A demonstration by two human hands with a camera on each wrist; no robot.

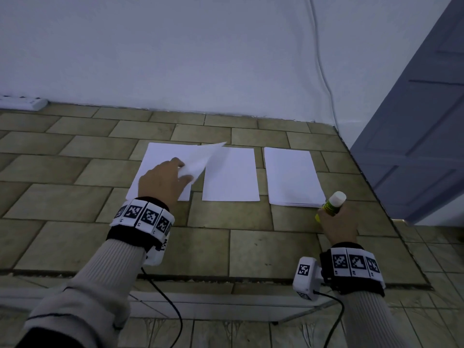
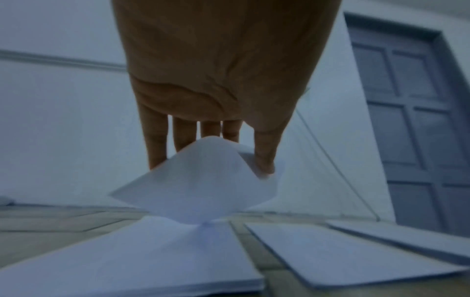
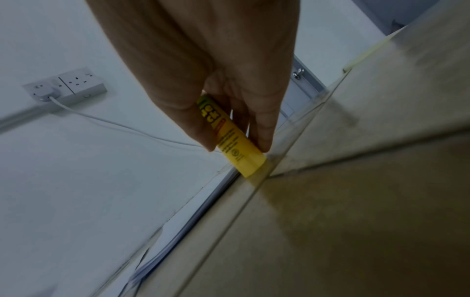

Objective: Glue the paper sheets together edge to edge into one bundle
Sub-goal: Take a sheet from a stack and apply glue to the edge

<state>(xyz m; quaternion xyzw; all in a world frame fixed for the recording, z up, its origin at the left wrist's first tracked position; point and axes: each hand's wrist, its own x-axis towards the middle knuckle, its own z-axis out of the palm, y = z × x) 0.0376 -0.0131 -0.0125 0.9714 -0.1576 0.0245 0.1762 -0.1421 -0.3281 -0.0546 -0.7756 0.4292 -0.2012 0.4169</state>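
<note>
Three lots of white paper lie side by side on the tiled surface: a left stack (image 1: pixel 160 156), a middle sheet (image 1: pixel 231 177) and a right stack (image 1: pixel 292 177). My left hand (image 1: pixel 163 179) pinches the top sheet (image 1: pixel 200 159) of the left stack and lifts its near right corner, so the sheet (image 2: pixel 193 188) curls up between thumb and fingers (image 2: pixel 264 158). My right hand (image 1: pixel 336 224) grips a yellow glue stick (image 1: pixel 332 204) with a white cap, by the near right corner of the right stack. In the right wrist view the glue stick (image 3: pixel 236 140) has its base on the surface.
The tiled surface (image 1: pixel 226 247) ends at a white wall (image 1: pixel 175 59) behind the papers. A white power strip (image 1: pixel 22 101) lies at the far left, a white cable (image 1: pixel 324 79) runs down the wall, and a blue-grey door (image 1: pixel 421 121) stands at the right.
</note>
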